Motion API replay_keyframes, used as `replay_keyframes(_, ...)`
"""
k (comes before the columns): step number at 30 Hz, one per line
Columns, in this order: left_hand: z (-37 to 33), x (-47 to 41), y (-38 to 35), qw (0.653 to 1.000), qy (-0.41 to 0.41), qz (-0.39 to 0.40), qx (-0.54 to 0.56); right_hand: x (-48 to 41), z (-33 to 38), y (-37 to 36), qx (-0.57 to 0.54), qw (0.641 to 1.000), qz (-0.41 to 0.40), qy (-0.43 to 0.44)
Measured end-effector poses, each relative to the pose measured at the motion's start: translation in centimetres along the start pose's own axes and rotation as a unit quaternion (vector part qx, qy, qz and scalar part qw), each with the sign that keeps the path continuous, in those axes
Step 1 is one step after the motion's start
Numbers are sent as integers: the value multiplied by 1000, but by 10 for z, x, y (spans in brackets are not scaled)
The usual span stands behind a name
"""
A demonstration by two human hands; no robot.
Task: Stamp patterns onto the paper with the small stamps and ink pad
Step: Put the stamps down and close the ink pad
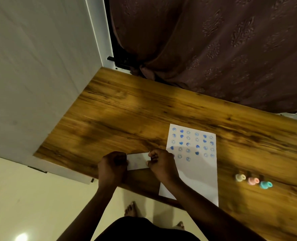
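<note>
Both hands, left (113, 164) and right (161, 161), pinch the ends of a small white pad (138, 161) on the tabletop (126, 110), probably to open it; stamped paper (193, 159) at three o'clock, three stamps (253, 181) beyond.

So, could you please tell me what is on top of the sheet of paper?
Rows of blue stamped hearts and smiley faces cover the far half of the paper. The right hand and forearm lie over its left edge, hiding part of it there.
</note>
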State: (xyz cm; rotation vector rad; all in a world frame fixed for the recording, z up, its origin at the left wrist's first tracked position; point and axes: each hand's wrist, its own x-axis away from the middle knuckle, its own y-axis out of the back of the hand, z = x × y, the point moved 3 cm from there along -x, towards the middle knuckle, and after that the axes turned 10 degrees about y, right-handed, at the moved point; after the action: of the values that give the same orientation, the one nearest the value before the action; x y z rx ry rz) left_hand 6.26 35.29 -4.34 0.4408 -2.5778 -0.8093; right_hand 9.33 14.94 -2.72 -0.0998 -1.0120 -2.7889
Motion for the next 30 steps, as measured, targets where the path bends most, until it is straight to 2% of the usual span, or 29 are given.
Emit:
replay_keyframes(4, -3, 4, -1, 999, 22, 3, 41, 3, -1, 4, -15, 1000, -17, -10)
replay_keyframes(9, -21, 8, -8, 997, -10, 17, 80, 11, -3, 28, -27, 998, -57, -5)
replay_keyframes(14, -59, 21, -38, 991, -36, 67, 110, 32, -22, 73, -9, 993, -117, -11)
replay_keyframes(19, -95, 52, -91, 980, -11, 132, 151, 69, -56, 122, -5, 982, -179, -55)
replay_keyframes(30, -150, 143, -197, 973, -98, 201, 53, 161, -142, 213, 20, 958, -236, -163)
